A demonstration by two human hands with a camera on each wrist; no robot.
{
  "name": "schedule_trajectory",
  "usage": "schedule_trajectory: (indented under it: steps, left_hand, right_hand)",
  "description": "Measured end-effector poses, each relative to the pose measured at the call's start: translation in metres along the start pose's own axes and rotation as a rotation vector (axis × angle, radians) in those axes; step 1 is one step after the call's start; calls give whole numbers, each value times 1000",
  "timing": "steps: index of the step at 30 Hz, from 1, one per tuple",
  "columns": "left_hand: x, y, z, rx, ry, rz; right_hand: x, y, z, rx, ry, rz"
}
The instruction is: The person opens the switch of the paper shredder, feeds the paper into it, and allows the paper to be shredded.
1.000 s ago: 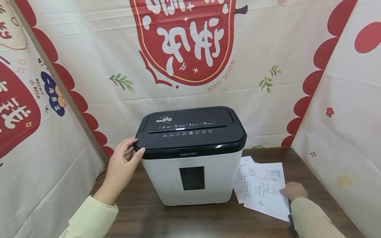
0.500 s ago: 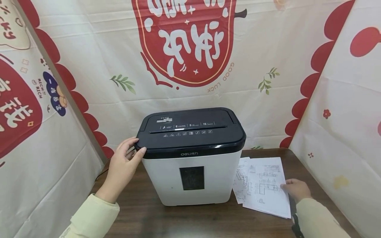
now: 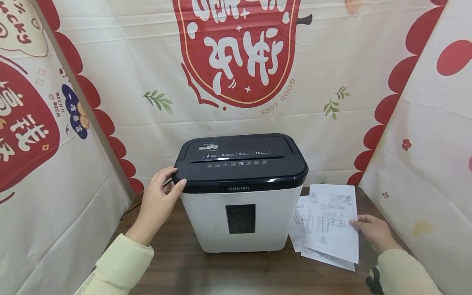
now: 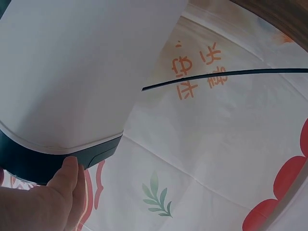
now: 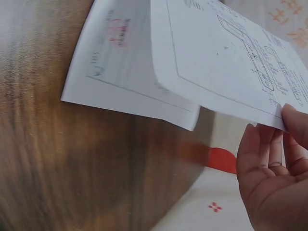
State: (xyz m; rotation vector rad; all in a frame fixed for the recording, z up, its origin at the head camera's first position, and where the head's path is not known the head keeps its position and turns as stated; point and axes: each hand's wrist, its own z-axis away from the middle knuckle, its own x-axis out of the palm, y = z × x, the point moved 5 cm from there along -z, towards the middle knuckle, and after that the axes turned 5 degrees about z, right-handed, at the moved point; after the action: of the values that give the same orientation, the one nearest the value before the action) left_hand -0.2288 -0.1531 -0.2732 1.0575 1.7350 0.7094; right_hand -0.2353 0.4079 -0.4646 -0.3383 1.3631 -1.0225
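Observation:
A white paper shredder [image 3: 206,221] with a black lid [image 3: 239,174] and a narrow feed slot stands mid-table in the head view. My left hand [image 3: 156,205] grips the lid's left front corner, thumb on the front edge and fingers at the side. At the right, my right hand [image 3: 376,232] pinches the right edge of a printed sheet of paper [image 3: 333,233] between thumb and fingers. The right wrist view shows this sheet [image 5: 211,62] lifted and bent above another sheet [image 5: 125,91]. More paper [image 3: 299,223] lies partly beneath it, beside the shredder.
The brown wooden table [image 3: 258,274] is enclosed by printed cloth [image 3: 236,123] at the back and both sides. A thin black cord [image 4: 231,73] runs behind the shredder on the left. A dark window [image 3: 241,218] is set in the shredder's front.
My right hand has raised the top sheet off the papers under it and shifted it slightly up and away. My left hand stays on the lid corner. The head view has tilted a little.

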Motion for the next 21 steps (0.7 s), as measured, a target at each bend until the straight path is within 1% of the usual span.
schedule_trajectory:
  steps: [4, 7, 15, 21]
  left_hand:
    - [1, 0, 1, -11, -5, 8]
    - [1, 1, 1, -13, -7, 3]
    - [2, 2, 2, -5, -4, -5]
    - [3, 4, 3, -7, -9, 1]
  right_hand:
    - [-12, -9, 7, -13, -22, -3]
    - [-23, -18, 15, -46, -22, -11]
    - [-49, -48, 45, -122, 14, -36]
    - [-65, -70, 67, -192, 71, 5]
